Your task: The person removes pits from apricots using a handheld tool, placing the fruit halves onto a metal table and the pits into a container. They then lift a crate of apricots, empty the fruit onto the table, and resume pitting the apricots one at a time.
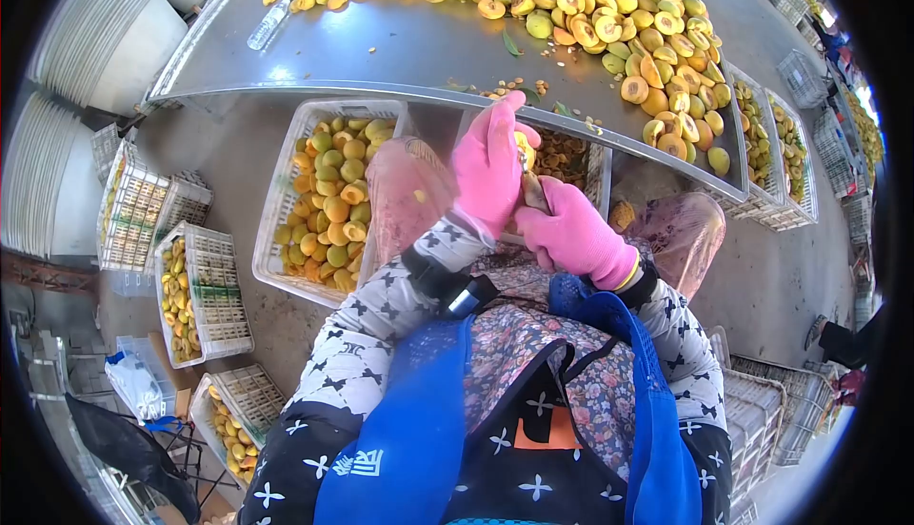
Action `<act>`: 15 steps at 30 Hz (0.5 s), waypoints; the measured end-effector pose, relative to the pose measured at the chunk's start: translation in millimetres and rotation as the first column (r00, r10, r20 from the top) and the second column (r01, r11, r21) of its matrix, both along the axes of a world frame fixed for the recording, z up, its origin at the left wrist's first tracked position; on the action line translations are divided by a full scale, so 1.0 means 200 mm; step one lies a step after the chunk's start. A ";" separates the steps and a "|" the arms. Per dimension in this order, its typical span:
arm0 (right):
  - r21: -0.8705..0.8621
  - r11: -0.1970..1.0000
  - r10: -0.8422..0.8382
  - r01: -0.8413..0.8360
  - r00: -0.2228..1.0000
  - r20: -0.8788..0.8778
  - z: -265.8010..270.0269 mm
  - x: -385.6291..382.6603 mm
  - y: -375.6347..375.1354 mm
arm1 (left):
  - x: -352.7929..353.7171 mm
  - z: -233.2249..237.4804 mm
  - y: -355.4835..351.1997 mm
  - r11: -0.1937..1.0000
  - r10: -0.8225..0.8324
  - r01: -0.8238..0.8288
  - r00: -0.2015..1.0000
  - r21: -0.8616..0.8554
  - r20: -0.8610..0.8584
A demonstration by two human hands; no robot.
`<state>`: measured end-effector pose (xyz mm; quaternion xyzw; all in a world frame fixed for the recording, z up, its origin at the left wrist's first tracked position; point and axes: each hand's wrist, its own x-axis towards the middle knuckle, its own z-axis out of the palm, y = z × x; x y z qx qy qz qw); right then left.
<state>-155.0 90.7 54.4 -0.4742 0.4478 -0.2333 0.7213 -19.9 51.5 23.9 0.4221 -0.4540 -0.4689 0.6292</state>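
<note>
My left hand (pixel 487 165), in a pink glove, is closed around a yellow peach half (pixel 525 150), partly hidden by the fingers. My right hand (pixel 579 232), gloved in pink too, grips a small pitting tool (pixel 535 192), whose tip is at the fruit; its exact shape is hard to make out. Both hands are above my lap, just in front of the table edge. Below them, partly covered, is a crate (pixel 606 180) with brown pits and scraps. To the left of my knee stands a white crate (pixel 264 257) full of peach halves.
A metal table (pixel 381 49) carries a big heap of halved peaches (pixel 590 11), loose pits, leaves and a plastic bottle (pixel 268 24). Filled crates stand at left (pixel 217 297) and right (pixel 795 178). Another person's dark-clothed leg (pixel 850 342) shows at the right.
</note>
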 end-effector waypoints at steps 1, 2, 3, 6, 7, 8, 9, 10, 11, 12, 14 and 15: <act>0.034 0.999 0.008 -0.008 1.000 0.004 0.00 -0.01 0.00 | 0.05 0.00 -0.02 0.992 -0.105 0.106 0.994 0.066 -0.023; -0.129 0.992 0.004 -0.010 0.999 -0.049 -0.06 -0.02 0.00 | 0.08 -0.01 -0.03 0.968 -0.208 0.213 0.977 0.130 -0.052; -0.285 0.958 -0.004 -0.025 0.995 -0.101 -0.18 -0.03 0.00 | 0.08 -0.04 -0.04 0.962 -0.202 0.212 0.977 0.172 -0.074; -0.524 0.851 -0.058 -0.042 0.983 -0.172 -0.28 -0.01 0.01 | 0.05 -0.06 -0.02 0.965 -0.106 0.116 0.993 0.235 -0.056; -0.450 0.892 -0.044 -0.030 0.987 -0.152 -0.25 0.00 0.01 | 0.03 -0.05 0.00 0.985 -0.072 0.072 0.997 0.157 -0.011; -0.374 0.927 -0.036 -0.016 0.991 -0.133 -0.19 0.02 0.02 | 0.02 -0.05 0.02 0.996 -0.031 0.029 0.999 0.081 0.031; -0.159 0.987 -0.002 -0.010 0.997 -0.077 -0.09 0.00 0.03 | 0.01 -0.06 0.04 1.000 0.012 -0.012 0.997 0.004 0.070; 0.056 0.998 0.013 -0.012 1.000 -0.013 -0.02 0.00 0.03 | 0.03 -0.05 0.05 0.999 -0.010 0.016 0.991 -0.045 0.133; 0.048 0.999 0.018 -0.018 1.000 -0.017 -0.02 0.00 0.02 | 0.03 -0.06 0.04 0.996 -0.004 0.019 0.985 -0.084 0.172; 0.042 0.999 0.022 -0.022 1.000 -0.022 -0.03 -0.01 0.02 | 0.03 -0.07 0.04 0.992 0.001 0.024 0.978 -0.120 0.210; 0.034 0.999 -0.018 0.020 0.998 -0.063 -0.04 -0.01 0.03 | 0.02 -0.10 0.03 0.993 -0.025 0.047 0.981 -0.112 0.190; 0.030 0.997 -0.064 0.067 0.993 -0.099 -0.06 0.01 0.04 | 0.00 -0.11 0.02 0.995 -0.059 0.069 0.989 -0.069 0.133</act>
